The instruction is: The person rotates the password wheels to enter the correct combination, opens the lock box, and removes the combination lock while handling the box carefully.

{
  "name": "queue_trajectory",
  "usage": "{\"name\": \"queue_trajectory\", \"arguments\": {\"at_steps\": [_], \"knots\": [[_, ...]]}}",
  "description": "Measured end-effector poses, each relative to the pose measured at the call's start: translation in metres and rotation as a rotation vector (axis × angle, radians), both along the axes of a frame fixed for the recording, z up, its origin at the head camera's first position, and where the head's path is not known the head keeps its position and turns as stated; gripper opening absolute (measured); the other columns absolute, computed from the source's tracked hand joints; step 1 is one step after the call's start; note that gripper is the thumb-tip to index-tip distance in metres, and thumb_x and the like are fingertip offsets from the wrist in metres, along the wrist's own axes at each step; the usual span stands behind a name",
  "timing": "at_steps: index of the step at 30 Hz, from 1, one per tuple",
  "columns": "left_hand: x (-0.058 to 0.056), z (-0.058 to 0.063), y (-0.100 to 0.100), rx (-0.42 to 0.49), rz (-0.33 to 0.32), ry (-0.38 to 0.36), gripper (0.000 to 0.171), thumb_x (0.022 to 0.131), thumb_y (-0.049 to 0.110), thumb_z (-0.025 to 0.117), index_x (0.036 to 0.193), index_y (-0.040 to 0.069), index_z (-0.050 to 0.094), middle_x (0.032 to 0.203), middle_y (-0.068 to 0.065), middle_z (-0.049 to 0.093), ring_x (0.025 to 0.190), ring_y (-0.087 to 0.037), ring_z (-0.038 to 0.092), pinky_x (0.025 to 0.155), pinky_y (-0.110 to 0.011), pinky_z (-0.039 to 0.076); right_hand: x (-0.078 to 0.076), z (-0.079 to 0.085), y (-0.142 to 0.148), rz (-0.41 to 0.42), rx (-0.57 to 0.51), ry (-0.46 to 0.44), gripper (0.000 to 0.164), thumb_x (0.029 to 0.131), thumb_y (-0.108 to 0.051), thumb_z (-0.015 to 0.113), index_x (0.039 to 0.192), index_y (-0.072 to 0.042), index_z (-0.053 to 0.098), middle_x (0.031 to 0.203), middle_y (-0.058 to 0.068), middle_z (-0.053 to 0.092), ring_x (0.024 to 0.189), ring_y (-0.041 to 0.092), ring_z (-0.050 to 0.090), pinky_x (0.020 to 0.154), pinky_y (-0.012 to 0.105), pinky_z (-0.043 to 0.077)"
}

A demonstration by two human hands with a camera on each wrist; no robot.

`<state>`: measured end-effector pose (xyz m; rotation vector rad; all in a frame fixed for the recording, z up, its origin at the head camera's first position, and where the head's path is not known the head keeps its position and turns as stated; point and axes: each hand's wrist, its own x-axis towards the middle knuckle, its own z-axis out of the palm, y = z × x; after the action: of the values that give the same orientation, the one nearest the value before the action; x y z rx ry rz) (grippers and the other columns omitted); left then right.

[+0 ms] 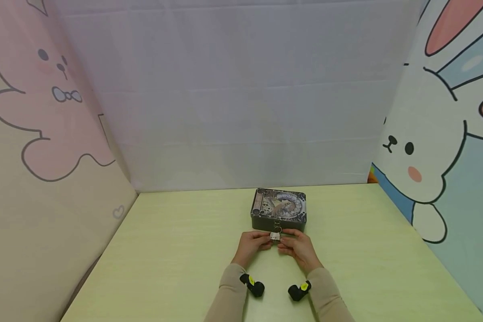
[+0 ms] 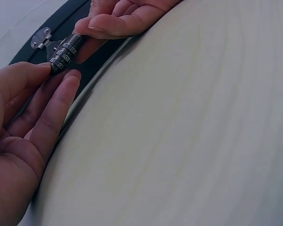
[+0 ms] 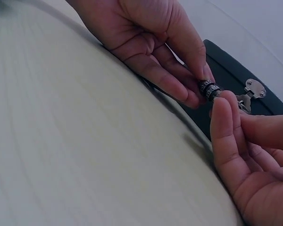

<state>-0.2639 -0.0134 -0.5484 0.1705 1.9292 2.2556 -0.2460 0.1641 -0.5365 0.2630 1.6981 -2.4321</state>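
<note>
A small combination padlock [image 2: 63, 52] with numbered dials is at the metal clasp [image 2: 41, 38] on the front of a dark tin box [image 1: 279, 210]. The box has a patterned picture on its lid. My left hand [image 1: 250, 246] pinches one end of the padlock between thumb and fingers. From the other side, my right hand [image 1: 299, 249] holds the opposite end with its fingertips. The dials also show between both hands in the right wrist view, where fingers cover part of the padlock [image 3: 208, 89]. The lid is down on the box.
The box stands towards the back of a pale yellow-green table [image 1: 177, 259]. A white cloth [image 1: 241, 98] hangs behind it, and printed cartoon panels [image 1: 418, 147] flank the table. Black wrist cameras [image 1: 255, 287] are strapped over both sleeves.
</note>
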Motion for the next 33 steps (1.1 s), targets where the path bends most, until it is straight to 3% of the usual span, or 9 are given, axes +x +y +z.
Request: {"name": "queue_trajectory", "arguments": {"at_steps": [27,33], "knots": [[-0.003,-0.003,0.001,-0.031,0.033,-0.010,0.022,0.092,-0.007,0.064,0.112,-0.018,0.067,0.100,-0.023,0.071,0.075,-0.017,0.071,0.074,-0.032,0.062,0.000,-0.002,-0.001,0.013,0.008,0.025,0.040,0.094,0.017,0.051,0.132,0.019,0.040,0.082,0.009,0.066,0.065,0.014,0.067,0.060,0.026,0.060],[0.006,0.011,0.002,-0.015,0.043,-0.002,0.022,0.092,-0.008,0.063,0.111,-0.019,0.066,0.098,-0.024,0.071,0.074,-0.017,0.071,0.073,-0.032,0.062,0.000,-0.003,-0.001,0.018,0.008,0.027,0.039,0.094,0.017,0.050,0.132,0.019,0.040,0.083,0.009,0.066,0.065,0.015,0.068,0.060,0.026,0.060]]}}
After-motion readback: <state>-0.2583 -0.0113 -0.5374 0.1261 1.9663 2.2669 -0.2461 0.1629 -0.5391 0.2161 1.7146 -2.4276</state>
